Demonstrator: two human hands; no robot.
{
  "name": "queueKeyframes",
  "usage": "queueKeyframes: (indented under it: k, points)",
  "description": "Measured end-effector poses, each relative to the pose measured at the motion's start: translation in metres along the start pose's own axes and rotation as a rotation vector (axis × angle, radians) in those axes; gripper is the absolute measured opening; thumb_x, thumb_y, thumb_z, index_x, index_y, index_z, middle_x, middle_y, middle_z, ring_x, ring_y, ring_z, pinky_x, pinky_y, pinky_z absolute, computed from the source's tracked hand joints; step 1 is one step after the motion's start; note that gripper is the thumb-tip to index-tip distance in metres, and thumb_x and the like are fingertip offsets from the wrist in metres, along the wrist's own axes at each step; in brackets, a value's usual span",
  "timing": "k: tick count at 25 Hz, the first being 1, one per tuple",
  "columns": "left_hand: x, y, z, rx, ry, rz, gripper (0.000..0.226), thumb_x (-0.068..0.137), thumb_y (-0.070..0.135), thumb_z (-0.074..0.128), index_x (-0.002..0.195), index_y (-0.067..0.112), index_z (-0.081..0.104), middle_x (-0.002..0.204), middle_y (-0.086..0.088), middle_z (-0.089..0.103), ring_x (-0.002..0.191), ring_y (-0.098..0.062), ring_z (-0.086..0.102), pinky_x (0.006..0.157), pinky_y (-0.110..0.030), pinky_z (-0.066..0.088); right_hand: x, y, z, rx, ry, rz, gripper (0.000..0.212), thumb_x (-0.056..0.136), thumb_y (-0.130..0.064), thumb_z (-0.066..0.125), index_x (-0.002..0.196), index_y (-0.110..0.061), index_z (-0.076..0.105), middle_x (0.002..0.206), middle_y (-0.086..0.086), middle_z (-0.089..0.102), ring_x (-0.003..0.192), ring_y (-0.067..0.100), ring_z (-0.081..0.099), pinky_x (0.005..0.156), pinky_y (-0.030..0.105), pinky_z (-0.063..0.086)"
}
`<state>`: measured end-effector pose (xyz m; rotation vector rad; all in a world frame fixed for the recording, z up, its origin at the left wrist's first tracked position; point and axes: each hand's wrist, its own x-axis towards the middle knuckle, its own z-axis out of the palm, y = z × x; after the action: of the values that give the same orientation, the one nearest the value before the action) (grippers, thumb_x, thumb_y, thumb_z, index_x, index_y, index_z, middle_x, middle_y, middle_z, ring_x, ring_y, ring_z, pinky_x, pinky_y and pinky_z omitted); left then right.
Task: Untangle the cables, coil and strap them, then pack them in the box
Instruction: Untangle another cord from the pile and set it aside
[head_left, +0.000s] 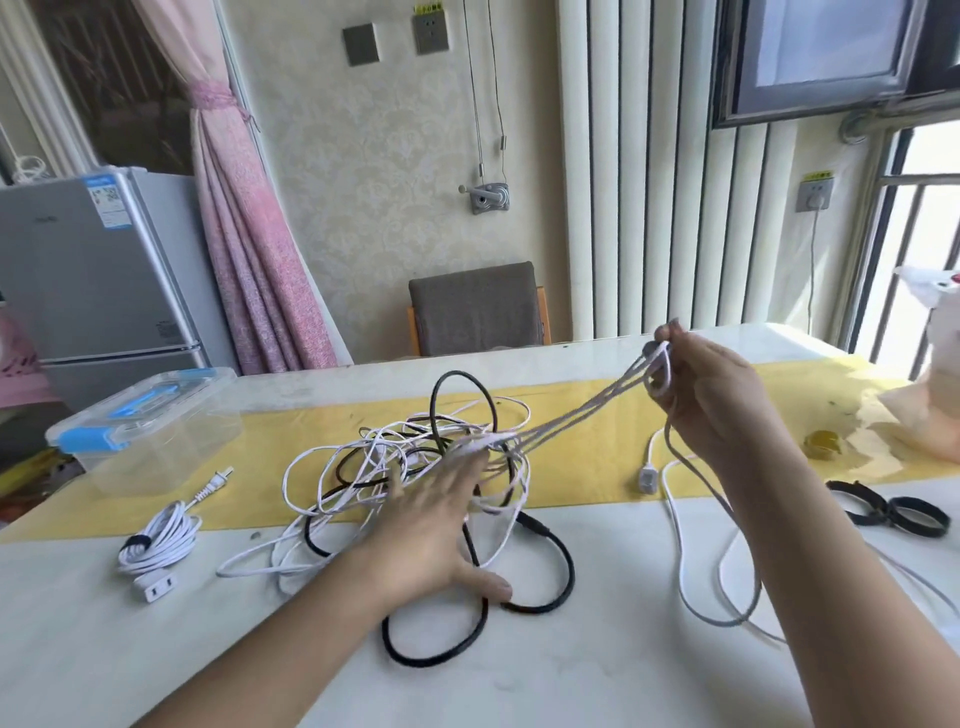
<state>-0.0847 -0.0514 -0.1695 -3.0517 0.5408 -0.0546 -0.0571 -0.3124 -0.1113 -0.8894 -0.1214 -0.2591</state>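
A tangle of white and black cables (374, 467) lies mid-table on the yellow runner. My left hand (441, 525) lies flat over the tangle with straight fingers, pressing it down. My right hand (722, 395) is raised to the right and grips several loops of white cable (571, 415) that stretch taut back to the tangle. More white cable with an inline switch (645, 477) trails below my right hand. A coiled, strapped white cable (158, 540) with its plug rests at the left. The clear plastic box (150, 431) with blue latches stands closed at the far left.
Black straps (883, 506) lie on the table at the right. A small yellow-green dish (823, 442) and a plush toy (930, 395) sit at the far right. A chair (478, 312) stands behind the table, a small fridge (98, 280) at the left.
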Motion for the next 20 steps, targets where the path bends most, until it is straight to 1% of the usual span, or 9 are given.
queueKeyframes:
  k: [2,5,7,10,12,14,16,18,20]
  points:
    - [0.023,-0.016,0.003,0.175,0.086,-0.116,0.136,0.058,0.078,0.064,0.145,0.026,-0.028,0.153,0.016,-0.025,0.143,-0.011,-0.02,0.108,-0.066,-0.008,-0.001,-0.002,-0.001,-0.024,-0.004,-0.037,0.031,0.099,-0.016,0.044,0.071,-0.014,0.059,0.055,-0.005,0.051,0.045,0.004,0.042,0.044,0.012,0.034]
    - [0.071,-0.046,-0.022,0.324,0.294,-0.249,0.135,0.062,0.069,0.069,0.134,0.027,-0.037,0.158,0.013,-0.017,0.145,-0.023,-0.019,0.103,-0.074,-0.001,-0.006,0.001,0.002,-0.133,-0.112,-0.098,0.023,0.097,-0.021,0.048,0.076,-0.016,0.054,0.055,-0.003,0.036,0.047,0.007,0.025,0.045,0.015,0.025]
    - [0.1,-0.064,-0.048,0.301,0.498,-0.318,0.129,0.068,0.055,0.075,0.141,0.027,-0.028,0.16,0.01,-0.003,0.146,-0.032,-0.012,0.103,-0.074,0.0,-0.011,0.001,0.006,-0.178,-0.19,-0.133,0.018,0.092,-0.025,0.053,0.076,-0.016,0.049,0.06,0.0,0.045,0.05,0.01,0.019,0.048,0.019,0.018]
    - [0.124,-0.081,-0.059,0.182,0.699,-0.429,0.105,0.074,0.024,0.077,0.153,0.02,0.008,0.159,0.002,0.019,0.146,-0.038,-0.001,0.104,-0.072,-0.003,-0.01,0.008,0.009,-0.342,-0.255,-0.08,0.016,0.091,-0.025,0.052,0.08,-0.014,0.048,0.087,0.01,0.071,0.051,0.013,0.015,0.05,0.025,0.013]
    - [0.124,-0.079,-0.037,0.195,0.6,-0.48,0.082,0.084,0.018,0.066,0.151,0.016,0.019,0.157,-0.001,0.022,0.146,-0.036,-0.006,0.107,-0.072,-0.001,-0.004,0.019,0.004,-0.542,-0.245,0.035,0.015,0.095,-0.022,0.052,0.085,-0.011,0.054,0.096,0.013,0.073,0.049,0.013,0.021,0.055,0.031,0.013]
    - [0.109,-0.062,-0.007,0.246,0.306,-0.465,0.063,0.093,0.019,0.051,0.149,0.016,0.023,0.159,0.0,0.016,0.146,-0.032,-0.012,0.108,-0.07,-0.004,0.0,0.023,-0.002,-0.638,-0.255,0.158,0.011,0.095,-0.017,0.054,0.09,-0.009,0.059,0.098,0.012,0.071,0.051,0.012,0.034,0.058,0.032,0.016]
    - [0.082,-0.041,0.004,0.245,-0.01,-0.38,0.056,0.094,0.009,0.039,0.148,0.018,0.028,0.159,-0.002,0.016,0.147,-0.032,-0.005,0.109,-0.068,0.0,0.002,0.023,-0.007,-0.556,-0.281,0.24,0.012,0.093,-0.003,0.053,0.099,-0.003,0.063,0.093,0.011,0.065,0.058,0.011,0.047,0.058,0.022,0.032]
    - [0.051,-0.025,-0.004,0.222,-0.197,-0.26,0.055,0.088,0.0,0.035,0.14,0.018,0.04,0.148,-0.008,0.037,0.142,-0.032,0.022,0.109,-0.061,0.02,0.002,0.022,-0.007,-0.49,-0.298,0.261,0.02,0.092,0.003,0.05,0.108,0.0,0.062,0.09,0.006,0.068,0.063,0.009,0.053,0.059,0.017,0.042]
    - [0.026,-0.01,-0.026,0.183,-0.19,-0.103,0.029,0.087,0.004,0.041,0.106,0.014,0.059,0.109,-0.01,0.059,0.109,-0.029,0.054,0.09,-0.039,0.045,0.001,0.025,-0.006,-0.49,-0.317,0.237,0.021,0.093,0.0,0.051,0.111,0.001,0.062,0.09,0.003,0.07,0.065,0.01,0.056,0.058,0.016,0.044]
